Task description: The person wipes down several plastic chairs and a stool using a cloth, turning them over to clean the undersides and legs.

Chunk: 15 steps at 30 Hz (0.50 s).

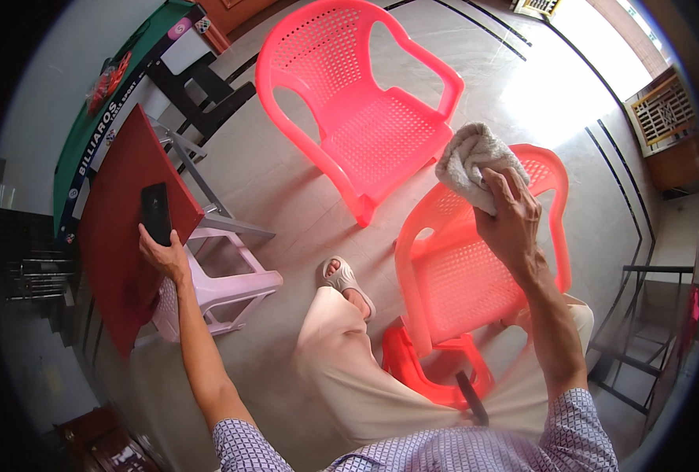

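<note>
A folded light-grey towel (480,162) is bunched in my right hand (510,221), raised over a small pink-red plastic armchair (464,286) with a perforated seat. Whether the towel touches the backrest, I cannot tell. My left hand (165,251) grips the lower end of a black smartphone (156,209), its fingers partly hidden beneath it. Phone and hand are over the dark red top of a folding table (122,253). Farther ahead stands a larger bright pink plastic armchair (379,138) with a pierced back.
A pale pink plastic stool (225,289) is beside the table's grey metal legs (199,171). Close to my legs sits a red plastic stool (399,354). Behind the table, a toy billiard table (105,133) adjoins a black stool (208,97). A dark metal rack (638,354) stands at right.
</note>
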Each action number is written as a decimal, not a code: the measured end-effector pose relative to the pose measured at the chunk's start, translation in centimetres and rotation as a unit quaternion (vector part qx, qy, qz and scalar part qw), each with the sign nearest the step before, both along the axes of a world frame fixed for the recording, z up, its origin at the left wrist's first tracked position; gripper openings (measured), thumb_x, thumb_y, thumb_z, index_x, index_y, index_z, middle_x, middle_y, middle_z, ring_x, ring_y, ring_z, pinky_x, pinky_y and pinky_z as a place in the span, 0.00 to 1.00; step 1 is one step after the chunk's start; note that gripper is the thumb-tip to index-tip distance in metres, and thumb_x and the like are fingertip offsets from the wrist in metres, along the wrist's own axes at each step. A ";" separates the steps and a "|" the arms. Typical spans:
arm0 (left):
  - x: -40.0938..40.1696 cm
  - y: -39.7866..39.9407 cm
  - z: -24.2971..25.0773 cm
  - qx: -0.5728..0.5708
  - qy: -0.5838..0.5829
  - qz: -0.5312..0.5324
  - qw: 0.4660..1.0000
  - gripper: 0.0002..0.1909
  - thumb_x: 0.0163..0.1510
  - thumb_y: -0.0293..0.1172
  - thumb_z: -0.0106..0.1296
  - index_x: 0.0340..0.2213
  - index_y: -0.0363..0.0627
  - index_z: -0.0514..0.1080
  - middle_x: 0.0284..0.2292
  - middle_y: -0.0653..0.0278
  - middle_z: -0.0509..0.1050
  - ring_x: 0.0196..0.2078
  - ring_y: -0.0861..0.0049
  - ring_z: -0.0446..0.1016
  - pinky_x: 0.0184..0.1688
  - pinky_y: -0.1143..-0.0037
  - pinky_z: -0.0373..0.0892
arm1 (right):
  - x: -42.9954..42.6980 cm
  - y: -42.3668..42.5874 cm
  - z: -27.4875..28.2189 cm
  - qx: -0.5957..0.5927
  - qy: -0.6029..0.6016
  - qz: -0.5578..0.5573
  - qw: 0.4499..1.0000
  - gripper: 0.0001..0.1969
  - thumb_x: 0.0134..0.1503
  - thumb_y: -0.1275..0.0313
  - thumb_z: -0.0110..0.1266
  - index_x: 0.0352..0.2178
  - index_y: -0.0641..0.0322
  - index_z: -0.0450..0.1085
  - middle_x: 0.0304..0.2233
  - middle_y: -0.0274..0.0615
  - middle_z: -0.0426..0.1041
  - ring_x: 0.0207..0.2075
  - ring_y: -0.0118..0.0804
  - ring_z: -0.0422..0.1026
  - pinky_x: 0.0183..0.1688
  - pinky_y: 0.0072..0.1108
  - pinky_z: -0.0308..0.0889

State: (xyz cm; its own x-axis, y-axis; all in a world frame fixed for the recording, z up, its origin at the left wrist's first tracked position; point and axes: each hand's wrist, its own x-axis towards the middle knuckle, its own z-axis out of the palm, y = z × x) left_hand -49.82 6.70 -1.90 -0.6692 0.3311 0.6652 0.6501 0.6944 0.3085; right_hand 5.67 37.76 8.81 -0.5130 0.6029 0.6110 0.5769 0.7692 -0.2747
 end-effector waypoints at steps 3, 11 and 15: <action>0.0 0.2 0.1 -0.006 0.004 0.008 1.000 0.46 0.47 0.29 0.68 0.65 0.48 0.59 0.58 0.44 0.66 0.61 0.47 0.64 0.63 0.55 0.61 | 2.1 1.1 -0.7 0.017 0.002 -0.044 0.999 0.19 0.47 0.78 0.63 0.44 0.56 0.75 0.40 0.46 0.77 0.37 0.52 0.79 0.35 0.35 0.75; 0.3 0.1 -0.1 0.000 0.004 0.006 1.000 0.45 0.47 0.28 0.67 0.65 0.45 0.59 0.59 0.46 0.66 0.61 0.48 0.64 0.64 0.55 0.60 | 20.5 5.3 -9.4 -0.129 -0.166 -0.301 0.930 0.16 0.54 0.75 0.59 0.46 0.59 0.72 0.45 0.51 0.77 0.45 0.60 0.76 0.46 0.41 0.72; 0.3 -0.1 0.2 -0.002 -0.004 0.005 1.000 0.45 0.47 0.28 0.67 0.65 0.45 0.59 0.58 0.46 0.66 0.61 0.48 0.64 0.64 0.55 0.61 | 25.5 0.3 -12.8 -0.115 -0.188 -0.298 0.929 0.19 0.52 0.78 0.58 0.47 0.60 0.71 0.45 0.51 0.77 0.47 0.60 0.75 0.47 0.41 0.72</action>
State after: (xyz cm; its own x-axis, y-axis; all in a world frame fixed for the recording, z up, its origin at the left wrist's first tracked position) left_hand -49.53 6.57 -1.69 -0.6779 0.3266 0.6586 0.6404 0.7023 0.3109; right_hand 31.19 38.01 -4.04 -0.1965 0.9407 0.2765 0.9700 0.2277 -0.0852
